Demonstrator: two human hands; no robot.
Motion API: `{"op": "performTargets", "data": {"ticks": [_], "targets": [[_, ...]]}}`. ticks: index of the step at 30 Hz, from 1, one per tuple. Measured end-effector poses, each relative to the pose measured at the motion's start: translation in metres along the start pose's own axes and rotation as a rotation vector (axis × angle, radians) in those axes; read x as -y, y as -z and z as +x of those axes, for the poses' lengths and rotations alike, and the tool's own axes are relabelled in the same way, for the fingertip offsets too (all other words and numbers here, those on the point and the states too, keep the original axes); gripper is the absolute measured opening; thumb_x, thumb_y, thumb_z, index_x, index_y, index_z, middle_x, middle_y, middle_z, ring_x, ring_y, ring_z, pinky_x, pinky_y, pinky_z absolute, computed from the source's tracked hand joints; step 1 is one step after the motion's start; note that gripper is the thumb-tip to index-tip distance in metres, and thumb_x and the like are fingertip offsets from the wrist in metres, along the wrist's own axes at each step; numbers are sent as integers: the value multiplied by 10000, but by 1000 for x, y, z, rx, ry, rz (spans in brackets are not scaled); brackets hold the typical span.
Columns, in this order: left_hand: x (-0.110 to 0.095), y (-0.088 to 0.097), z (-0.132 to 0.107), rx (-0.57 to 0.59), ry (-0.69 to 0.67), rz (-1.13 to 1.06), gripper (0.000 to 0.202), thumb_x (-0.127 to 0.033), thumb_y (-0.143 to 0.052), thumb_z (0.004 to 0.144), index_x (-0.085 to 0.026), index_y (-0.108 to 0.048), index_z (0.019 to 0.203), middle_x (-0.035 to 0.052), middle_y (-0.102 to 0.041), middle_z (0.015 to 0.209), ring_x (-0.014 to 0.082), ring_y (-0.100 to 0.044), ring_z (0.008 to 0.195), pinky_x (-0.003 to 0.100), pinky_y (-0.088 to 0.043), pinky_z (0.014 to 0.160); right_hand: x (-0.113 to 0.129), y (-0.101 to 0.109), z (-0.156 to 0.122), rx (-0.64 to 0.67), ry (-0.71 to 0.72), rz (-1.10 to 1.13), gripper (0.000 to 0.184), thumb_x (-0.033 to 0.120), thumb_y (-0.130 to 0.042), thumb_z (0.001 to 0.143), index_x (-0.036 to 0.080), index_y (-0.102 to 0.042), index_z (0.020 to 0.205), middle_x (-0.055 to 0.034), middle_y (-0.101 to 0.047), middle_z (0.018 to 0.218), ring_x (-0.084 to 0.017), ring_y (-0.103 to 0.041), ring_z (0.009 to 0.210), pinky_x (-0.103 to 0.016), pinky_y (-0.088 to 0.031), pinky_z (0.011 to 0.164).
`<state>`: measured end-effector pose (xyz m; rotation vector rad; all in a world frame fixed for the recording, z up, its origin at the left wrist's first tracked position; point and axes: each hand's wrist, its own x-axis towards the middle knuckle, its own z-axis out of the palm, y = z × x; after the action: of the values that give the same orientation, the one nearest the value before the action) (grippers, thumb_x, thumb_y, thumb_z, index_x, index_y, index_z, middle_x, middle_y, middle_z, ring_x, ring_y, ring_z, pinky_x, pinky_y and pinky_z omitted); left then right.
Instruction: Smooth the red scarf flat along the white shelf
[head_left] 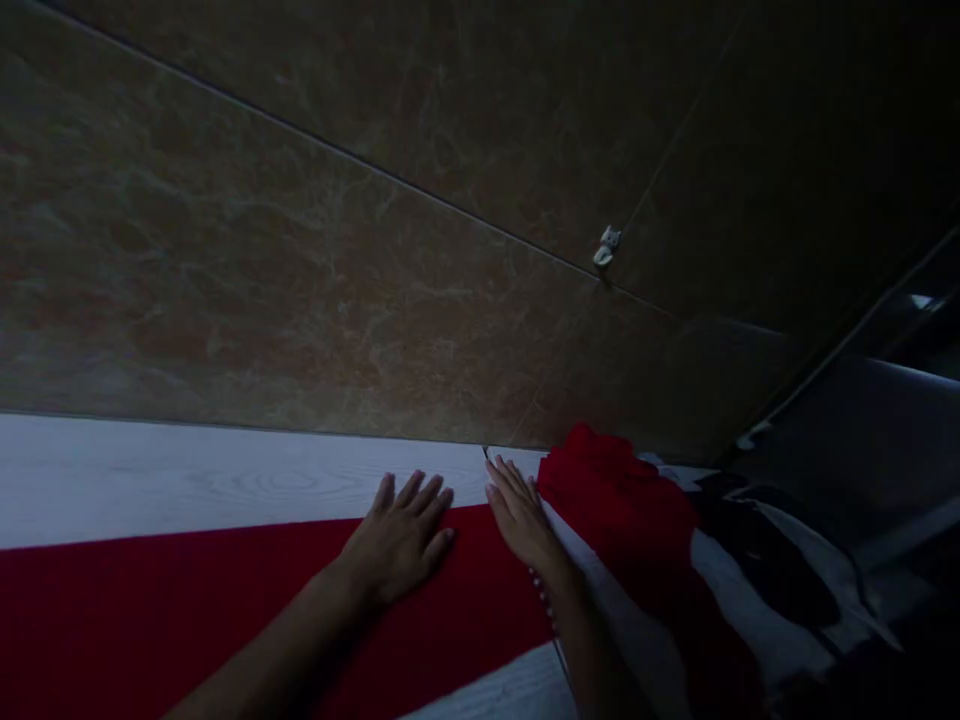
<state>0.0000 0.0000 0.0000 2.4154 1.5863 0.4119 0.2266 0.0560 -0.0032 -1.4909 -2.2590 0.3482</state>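
My left hand (401,535) lies flat, palm down and fingers spread, on a red cloth (187,600) stretched over a pale wood-grain surface (187,480). My right hand (519,515) rests flat beside it, fingers together, its edge against a bunched red-and-white fabric (637,520) with black patches at the right. Neither hand grips anything. A bead bracelet shows at my right wrist.
A brown marbled tile wall (337,250) rises right behind the surface, with a small white hook (606,246) fixed on a tile joint. At the far right are a dark ledge and a dim recess (862,430). The scene is dimly lit.
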Motion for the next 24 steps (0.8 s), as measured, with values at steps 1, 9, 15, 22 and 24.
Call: {"op": "performTargets", "data": {"ticks": [1,9,15,22,24], "targets": [[0,0,0,-2,1,-5,638,-506,-303,1027,-175,-400,1563,133,-288,1651,386,-198,1551,701,-102,1217,-3,1,0,-12,-10,12,570,504,-287,1048,289,-405,1563,-60,-322,1662,-267,-199,1564,-595,-86,1256],[-4,-3,-1,-37,-10,-25,639,-529,-305,1028,-178,-436,1545,179,-344,1631,408,-222,1543,730,-115,1195,-16,-7,2,-34,-34,90,607,561,-320,1020,276,-445,1541,-70,-365,1644,-267,-248,1551,-585,-118,1256],[11,62,-9,13,-68,-60,647,-605,-290,1012,-233,-488,1504,149,-425,1607,389,-268,1534,721,-136,1193,-34,-12,6,-103,-10,176,704,677,-344,953,238,-555,1461,-101,-490,1567,-255,-386,1492,-506,-262,1245],[130,166,-133,-25,70,70,535,-477,-407,986,-156,-646,1341,163,-667,1366,300,-642,1237,429,-474,1080,-6,-11,-1,-146,157,7,628,622,-379,956,230,-627,1380,-149,-525,1524,-337,-425,1460,-670,-267,1186],[166,171,-188,-75,161,113,534,-477,-409,982,-171,-648,1350,154,-622,1435,311,-580,1327,453,-434,1130,8,-12,-15,-118,201,0,599,601,-400,967,259,-597,1417,-117,-479,1562,-313,-386,1483,-643,-270,1198]]}}
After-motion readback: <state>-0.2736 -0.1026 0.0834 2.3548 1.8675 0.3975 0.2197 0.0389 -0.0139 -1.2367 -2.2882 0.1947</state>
